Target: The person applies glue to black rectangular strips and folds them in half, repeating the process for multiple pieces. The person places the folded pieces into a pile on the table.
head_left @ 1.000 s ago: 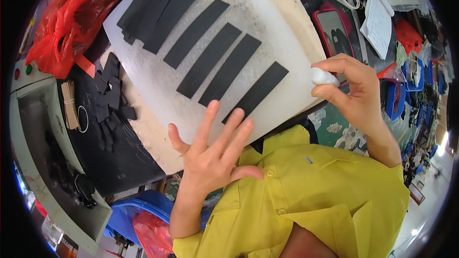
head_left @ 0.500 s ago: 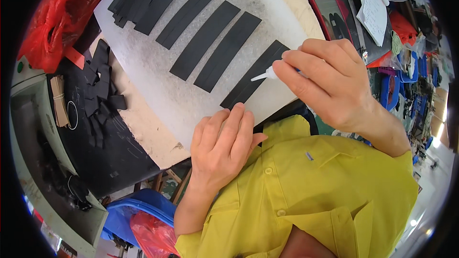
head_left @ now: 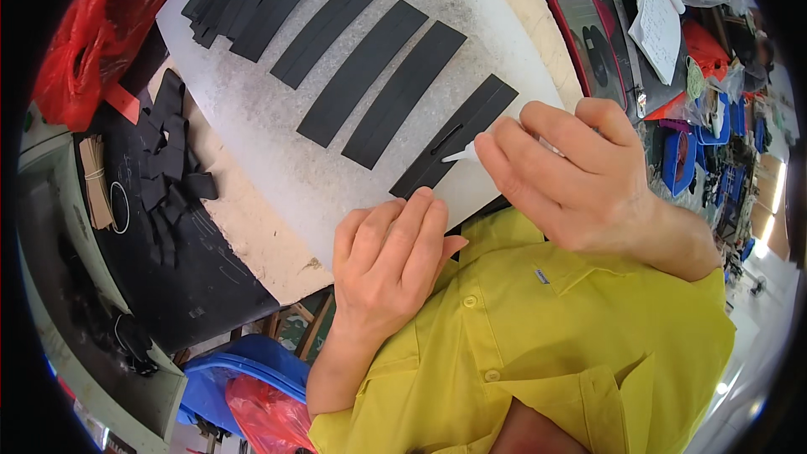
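My right hand (head_left: 580,176) pinches a small bottle with a white pointed nozzle (head_left: 466,153), most of its body hidden by the fingers. The nozzle's tip is at the middle of a black strip (head_left: 487,109), the nearest one on a white sheet (head_left: 244,130). A shiny dark wet streak shows on that strip just beyond the tip. With fingers stretched out, my left hand (head_left: 387,261) rests its fingertips at the strip's near end and holds nothing. Farther left lie more separate black strips (head_left: 403,94) and an overlapping pile of strips (head_left: 277,0).
Under the sheet is a pale board (head_left: 273,265) on a black table (head_left: 197,298). A tangle of black straps (head_left: 164,168) and a red plastic bag (head_left: 109,25) lie to the left. A phone in a red case (head_left: 593,50) and a notebook (head_left: 657,29) are at far right.
The nozzle has moved down along the strip toward my left hand, and a wet streak now shows behind it. My left hand has stayed almost still.
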`<state>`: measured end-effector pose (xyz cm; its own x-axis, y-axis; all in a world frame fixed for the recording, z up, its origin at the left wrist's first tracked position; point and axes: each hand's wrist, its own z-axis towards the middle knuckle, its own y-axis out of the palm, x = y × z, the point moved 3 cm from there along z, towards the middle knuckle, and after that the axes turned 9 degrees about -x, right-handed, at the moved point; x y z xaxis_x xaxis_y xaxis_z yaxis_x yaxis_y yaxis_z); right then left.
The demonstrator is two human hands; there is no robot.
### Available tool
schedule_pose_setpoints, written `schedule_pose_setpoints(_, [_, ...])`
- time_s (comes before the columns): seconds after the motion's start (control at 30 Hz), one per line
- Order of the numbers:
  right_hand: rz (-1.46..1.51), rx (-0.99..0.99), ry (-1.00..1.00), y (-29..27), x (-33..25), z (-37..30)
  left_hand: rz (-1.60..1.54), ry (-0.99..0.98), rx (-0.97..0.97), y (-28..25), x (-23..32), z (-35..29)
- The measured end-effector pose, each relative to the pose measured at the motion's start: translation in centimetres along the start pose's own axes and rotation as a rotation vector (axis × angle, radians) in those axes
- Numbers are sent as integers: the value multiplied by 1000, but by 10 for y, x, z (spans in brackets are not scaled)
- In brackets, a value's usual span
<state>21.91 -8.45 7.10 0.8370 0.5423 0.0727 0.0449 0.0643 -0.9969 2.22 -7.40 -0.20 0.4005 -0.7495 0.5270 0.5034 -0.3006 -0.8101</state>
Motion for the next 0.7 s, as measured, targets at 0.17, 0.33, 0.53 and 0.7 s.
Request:
schedule_pose_setpoints(0.17, [-55,61,39,-1,26,6,-101,-23,0,-8,-1,-3])
schedule_pose_setpoints(0.33, [14,126,4,6,31,30,-126,-57,60,-28,-14,12])
schedule_pose_setpoints(0.53, [-18,90,-20,15,34,37,4,-112,-20,-23,-25,25])
schedule_pose_setpoints(0.7, [31,71,-11,14,32,45,13,-97,5,-17,-29,24])
